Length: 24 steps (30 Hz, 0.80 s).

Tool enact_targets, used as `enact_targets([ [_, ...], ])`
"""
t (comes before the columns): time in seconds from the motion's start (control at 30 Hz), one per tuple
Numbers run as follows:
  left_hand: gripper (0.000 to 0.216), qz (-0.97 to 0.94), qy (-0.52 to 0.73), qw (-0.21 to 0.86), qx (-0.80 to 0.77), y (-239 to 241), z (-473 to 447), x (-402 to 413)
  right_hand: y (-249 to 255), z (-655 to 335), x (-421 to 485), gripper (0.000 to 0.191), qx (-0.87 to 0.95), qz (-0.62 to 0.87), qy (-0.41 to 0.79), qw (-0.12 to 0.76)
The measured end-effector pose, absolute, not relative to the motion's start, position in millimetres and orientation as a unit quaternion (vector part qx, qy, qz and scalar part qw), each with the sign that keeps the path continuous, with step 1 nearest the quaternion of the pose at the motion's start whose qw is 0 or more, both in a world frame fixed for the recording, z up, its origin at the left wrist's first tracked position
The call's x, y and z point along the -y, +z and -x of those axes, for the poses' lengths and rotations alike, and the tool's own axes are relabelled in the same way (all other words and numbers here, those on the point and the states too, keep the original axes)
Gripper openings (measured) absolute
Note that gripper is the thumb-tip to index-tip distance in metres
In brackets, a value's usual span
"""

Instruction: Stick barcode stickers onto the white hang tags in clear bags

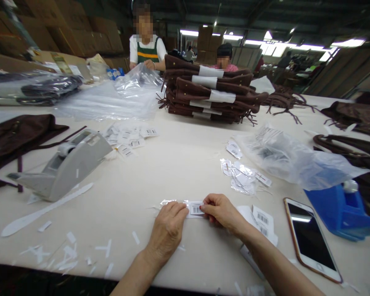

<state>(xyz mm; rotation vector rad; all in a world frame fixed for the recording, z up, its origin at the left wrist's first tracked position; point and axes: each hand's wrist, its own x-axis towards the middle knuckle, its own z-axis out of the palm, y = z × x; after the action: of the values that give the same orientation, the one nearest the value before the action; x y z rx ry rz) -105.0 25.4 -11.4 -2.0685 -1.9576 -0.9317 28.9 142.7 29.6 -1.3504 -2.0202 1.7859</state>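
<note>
Near the front of the table, a barcode sticker (196,210) lies on a small white tag (189,214). My left hand (169,224) presses on the tag's left part, fingers closed together, and covers much of it. A bit of clear plastic (165,202) shows behind its knuckles. At the sticker's right edge, my right hand (219,210) pinches with thumb and forefinger. Under and beside my right forearm is backing paper with barcode stickers (264,220). Beyond my hands lie a pile of white tags in clear sleeves (243,174) and another pile of barcode tags (131,137).
A grey tape dispenser (70,164) stands left; a phone (314,238) and a blue tape dispenser (342,209) are right. Stacked brown bundles (212,96) stand at the back, near a plastic bag (283,156). Paper scraps (69,253) litter the front left. A co-worker (146,49) handles plastic sheets.
</note>
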Motion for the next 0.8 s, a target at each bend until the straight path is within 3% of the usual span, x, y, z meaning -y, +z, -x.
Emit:
enact_targets([
  [0.53,0.024,0.702,-0.261,0.077,0.658,-14.4,104.0,-23.2,22.9,-27.2,-144.2,0.011,0.713,0.446,0.538,0.053],
  [0.8,0.022,0.705,-0.236,0.081,0.664,-12.4,101.3,-25.6,19.0,-25.0,-141.5,0.011,0.797,0.451,0.396,0.067],
])
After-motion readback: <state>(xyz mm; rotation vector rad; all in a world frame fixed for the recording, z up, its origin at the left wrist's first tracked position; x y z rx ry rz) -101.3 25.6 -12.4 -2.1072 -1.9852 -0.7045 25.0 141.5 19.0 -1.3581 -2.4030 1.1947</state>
